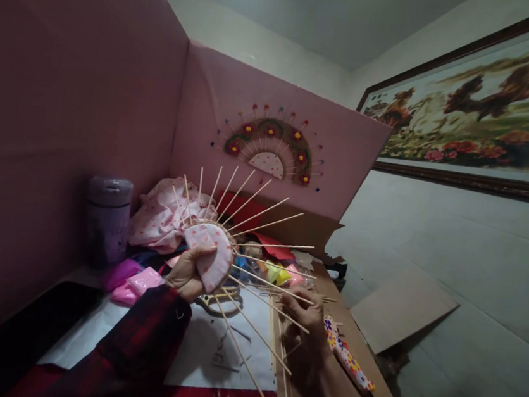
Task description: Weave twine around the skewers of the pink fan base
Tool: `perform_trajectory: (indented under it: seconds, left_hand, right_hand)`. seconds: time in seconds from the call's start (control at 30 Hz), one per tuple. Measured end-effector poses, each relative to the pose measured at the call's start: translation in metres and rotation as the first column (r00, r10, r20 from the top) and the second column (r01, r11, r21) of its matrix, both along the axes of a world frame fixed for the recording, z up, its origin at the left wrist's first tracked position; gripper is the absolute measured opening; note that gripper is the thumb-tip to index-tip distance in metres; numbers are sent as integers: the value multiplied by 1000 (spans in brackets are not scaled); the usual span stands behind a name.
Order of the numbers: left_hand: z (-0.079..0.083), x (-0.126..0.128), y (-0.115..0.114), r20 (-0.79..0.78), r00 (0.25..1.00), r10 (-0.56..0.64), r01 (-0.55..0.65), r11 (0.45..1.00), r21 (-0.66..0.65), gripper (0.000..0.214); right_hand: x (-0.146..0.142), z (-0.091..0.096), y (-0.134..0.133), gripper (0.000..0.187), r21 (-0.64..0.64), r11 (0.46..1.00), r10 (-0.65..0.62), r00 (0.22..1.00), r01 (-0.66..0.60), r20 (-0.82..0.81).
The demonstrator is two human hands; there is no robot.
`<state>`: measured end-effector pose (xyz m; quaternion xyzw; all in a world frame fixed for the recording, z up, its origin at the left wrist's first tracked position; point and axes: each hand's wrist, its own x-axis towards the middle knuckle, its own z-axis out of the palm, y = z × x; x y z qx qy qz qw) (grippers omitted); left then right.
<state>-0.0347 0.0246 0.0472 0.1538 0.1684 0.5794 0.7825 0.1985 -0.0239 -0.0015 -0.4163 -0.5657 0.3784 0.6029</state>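
My left hand (192, 273) is closed on a half-round piece (212, 256) covered in white cloth with pink dots, its thumb lying across the front. Several thin wooden sticks (258, 217) spread out from the curved edge of this piece like rays. At the right-hand sticks is my right hand (303, 314), its fingers pinched around one of them near its outer end. Below the half-round piece, scissors (219, 301) with gold-toned handles lie on a white sheet (200, 344), partly hidden by the left hand and the sticks.
Against the pink board (347, 144) hangs a finished-looking decorated fan (271, 142). A purple lidded cup (107, 222), dotted cloth (162, 215) and pink packets (140, 283) stand left. Loose sticks (287, 392) and a flower-patterned glue gun-like item (349, 358) lie right.
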Motion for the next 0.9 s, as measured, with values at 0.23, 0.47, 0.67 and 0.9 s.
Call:
perform_trajectory:
  seconds: [0.23, 0.47, 0.67, 0.9]
  left_hand:
    - [1, 13, -10, 115, 987, -110, 110, 994, 3, 24]
    - [0, 16, -11, 123, 974, -190, 190, 982, 12, 16]
    - [-4, 20, -9, 83, 988, -128, 130, 991, -18, 14]
    - [-8, 19, -4, 1, 991, -137, 137, 990, -23, 16]
  right_hand:
    - [-24, -28, 5, 25, -137, 970, 237, 905, -201, 354]
    - [-23, -24, 5, 24, -51, 978, 196, 803, -203, 563]
    - [-16, -31, 12, 28, -21, 992, 113, 799, -125, 591]
    - [-13, -33, 14, 28, -6, 998, 52, 809, -60, 586]
